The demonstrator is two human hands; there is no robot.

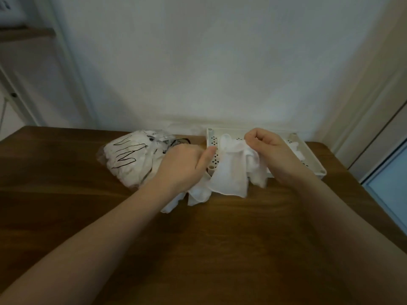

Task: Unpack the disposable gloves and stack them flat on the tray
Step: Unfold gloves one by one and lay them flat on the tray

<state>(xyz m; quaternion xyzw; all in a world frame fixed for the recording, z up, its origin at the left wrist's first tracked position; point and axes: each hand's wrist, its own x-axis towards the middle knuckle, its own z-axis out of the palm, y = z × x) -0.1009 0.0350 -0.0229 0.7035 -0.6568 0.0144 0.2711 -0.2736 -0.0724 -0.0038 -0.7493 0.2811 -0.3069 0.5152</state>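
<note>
Hanging limp and filmy, a glove is pinched by the right hand; more gloves are gripped under the left hand; cuffs seem best pinched.

A dark brown wooden table fills the lower half, its far edge against a plain white wall. Left of the fingers, pale panelling and a wooden ledge; right of them, a pale door frame. The light is dim.
</note>
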